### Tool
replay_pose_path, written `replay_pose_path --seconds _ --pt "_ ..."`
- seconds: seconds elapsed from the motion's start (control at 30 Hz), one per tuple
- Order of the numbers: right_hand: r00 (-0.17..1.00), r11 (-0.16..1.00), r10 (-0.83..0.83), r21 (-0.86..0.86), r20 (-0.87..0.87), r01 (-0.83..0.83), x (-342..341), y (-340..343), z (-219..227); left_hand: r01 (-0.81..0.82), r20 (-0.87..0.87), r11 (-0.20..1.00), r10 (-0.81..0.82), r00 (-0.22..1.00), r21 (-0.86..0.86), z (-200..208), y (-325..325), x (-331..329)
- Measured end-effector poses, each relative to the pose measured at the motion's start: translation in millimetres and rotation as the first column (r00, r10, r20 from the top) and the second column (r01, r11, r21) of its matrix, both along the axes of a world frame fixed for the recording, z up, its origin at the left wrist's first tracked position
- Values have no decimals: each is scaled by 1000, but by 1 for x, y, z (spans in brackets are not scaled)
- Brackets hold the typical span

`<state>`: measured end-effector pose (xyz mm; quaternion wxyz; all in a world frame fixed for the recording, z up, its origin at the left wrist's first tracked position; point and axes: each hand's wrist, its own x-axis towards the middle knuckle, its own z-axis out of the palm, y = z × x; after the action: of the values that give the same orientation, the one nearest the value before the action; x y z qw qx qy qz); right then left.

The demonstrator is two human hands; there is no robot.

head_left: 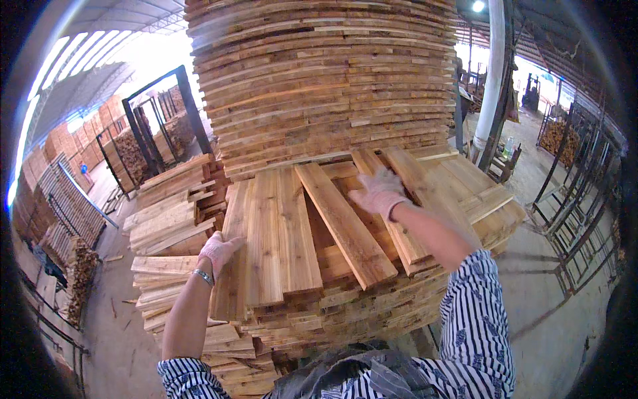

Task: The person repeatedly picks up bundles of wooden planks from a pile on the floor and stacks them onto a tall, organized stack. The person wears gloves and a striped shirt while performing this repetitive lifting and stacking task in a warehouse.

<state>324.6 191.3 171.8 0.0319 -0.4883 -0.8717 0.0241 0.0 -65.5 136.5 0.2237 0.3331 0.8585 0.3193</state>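
My left hand [221, 255], in a pale knit glove, rests against the left edge of a row of planks, its thumb reaching over the outermost plank [234, 229]. The fingers look extended, not wrapped round it. My right hand [381, 193], gloved too, lies spread over a plank [407, 243] at its far end, the thumb pointing left. Between my hands a loose plank [347, 229] lies aslant, with gaps on both sides that show lower boards. Several planks [292, 233] sit side by side on the layered stack. My right palm hides part of the wood beneath.
A tall wall of stacked boards [325, 86] rises just beyond. Shorter boards [169, 223] are piled at the left. Dark metal frames [159, 126] stand at the far left, and metal racks [578, 206] at the right. A white post [490, 73] stands right of the wall.
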Motion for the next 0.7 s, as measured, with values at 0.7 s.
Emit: replay_pose_path --seconds 0.7 --pt "978 965 135 -202 -162 -166 -100 -40 -56 8 14 999 -7 1000 -46 -13 -6 -6"
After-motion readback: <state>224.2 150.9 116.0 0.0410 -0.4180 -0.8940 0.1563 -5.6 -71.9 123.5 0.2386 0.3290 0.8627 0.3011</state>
